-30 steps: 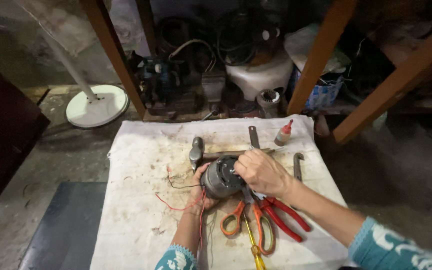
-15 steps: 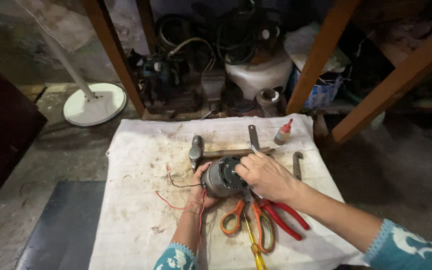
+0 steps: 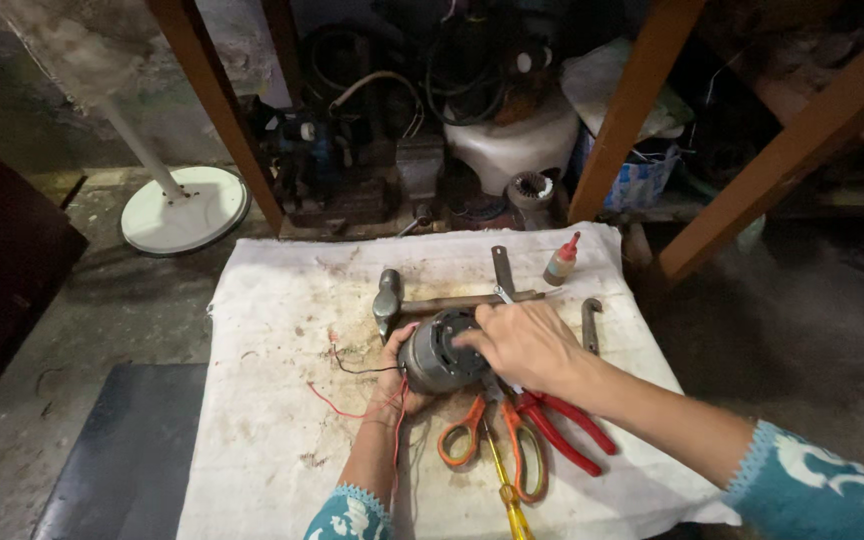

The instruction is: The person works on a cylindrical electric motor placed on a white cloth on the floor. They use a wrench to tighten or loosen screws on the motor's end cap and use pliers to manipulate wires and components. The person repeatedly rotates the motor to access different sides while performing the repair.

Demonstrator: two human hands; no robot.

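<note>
Head view, grey round motor (image 3: 434, 357), red and black wires (image 3: 352, 385) trailing

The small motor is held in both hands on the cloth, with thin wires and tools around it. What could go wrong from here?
1. The thin red and black wires trail loose beside the left hand; turning the motor might snag or tear them.
2. The hammer and orange-handled scissors lie right beside the motor, so the right hand could knock into them.
</note>
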